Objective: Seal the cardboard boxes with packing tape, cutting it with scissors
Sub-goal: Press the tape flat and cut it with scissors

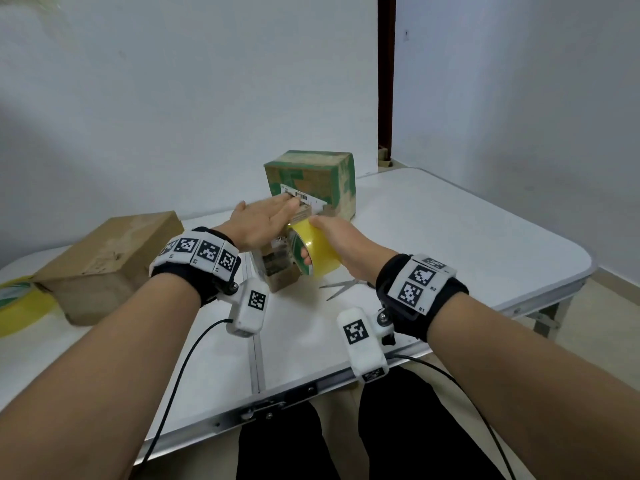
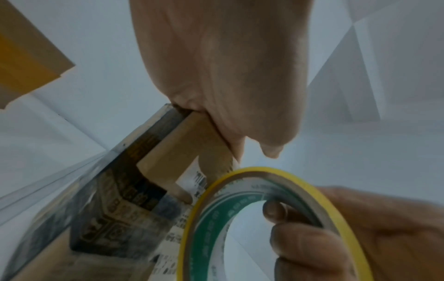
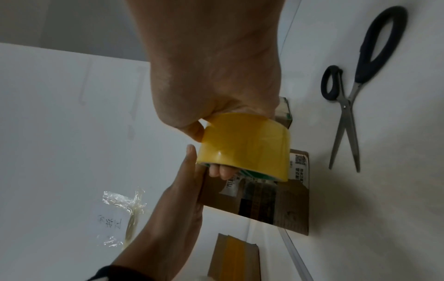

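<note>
A small printed cardboard box (image 1: 277, 271) stands in the middle of the white table (image 1: 450, 244). My left hand (image 1: 266, 220) lies flat on its top, fingers straight, pressing the flaps down. My right hand (image 1: 336, 237) grips a yellow packing tape roll (image 1: 317, 251), fingers through the core, and holds it against the box's near right top edge. The left wrist view shows the roll's green inner ring (image 2: 206, 218) close against the box (image 2: 108, 218). In the right wrist view the roll (image 3: 245, 144) covers part of the box (image 3: 264, 205). Scissors (image 1: 341, 288) lie slightly parted on the table, just right of the box.
A green-printed box (image 1: 311, 178) stands behind the small one. To the left a larger brown box (image 1: 104, 268) rests, with a second yellow tape roll (image 1: 17, 306) at the far left edge. The table's rounded right corner (image 1: 575, 271) is close by.
</note>
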Motion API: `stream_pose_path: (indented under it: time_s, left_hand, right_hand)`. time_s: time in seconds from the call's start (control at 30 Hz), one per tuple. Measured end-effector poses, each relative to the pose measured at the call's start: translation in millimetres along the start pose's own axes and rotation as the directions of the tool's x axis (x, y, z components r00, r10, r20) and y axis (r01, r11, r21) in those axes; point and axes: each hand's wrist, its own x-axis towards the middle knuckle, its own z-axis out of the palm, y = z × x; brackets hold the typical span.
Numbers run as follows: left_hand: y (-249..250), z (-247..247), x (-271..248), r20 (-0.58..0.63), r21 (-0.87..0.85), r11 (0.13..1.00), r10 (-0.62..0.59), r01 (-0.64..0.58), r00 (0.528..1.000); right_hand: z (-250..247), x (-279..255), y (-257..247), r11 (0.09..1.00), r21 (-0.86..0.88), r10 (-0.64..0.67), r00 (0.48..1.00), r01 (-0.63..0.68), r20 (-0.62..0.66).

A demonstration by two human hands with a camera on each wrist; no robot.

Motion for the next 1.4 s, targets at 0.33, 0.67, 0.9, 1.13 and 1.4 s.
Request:
stream_pose_path:
  time_s: [0.33, 0.67, 0.9, 1.13, 1.4]
  left_hand:
    - [-8, 8, 8, -0.026, 0.047, 0.999, -0.001, 0.002, 1.000]
    - [-6, 20, 12, -0.242, -0.100, 0.994, -0.060, 0.037, 0.969]
    - [-4, 27, 8, -0.409, 0.123, 0.990, 0.112, -0.067, 0.906]
    - [-4, 28, 9, -0.382, 0.260, 0.965, 0.101, 0.002, 0.919]
    - [-10, 32, 14, -0.380, 0.252, 0.968, 0.095, 0.004, 0.920]
  right_hand:
    - [-5, -6, 13, 0.996, -0.031, 0.086, 0.996, -0.085, 0.030]
    - [-1, 4, 15, 0.954, 0.076, 0.280, 0.954, -0.289, 0.111]
    - [-4, 12, 20, 0.967, -0.041, 0.255, 0.963, -0.252, 0.088]
    - [-49, 27, 8, 0.718, -0.688, 0.044, 0.993, -0.106, -0.108]
    - [-97, 31, 23, 0.230, -0.973, 0.346, 0.937, -0.036, 0.047]
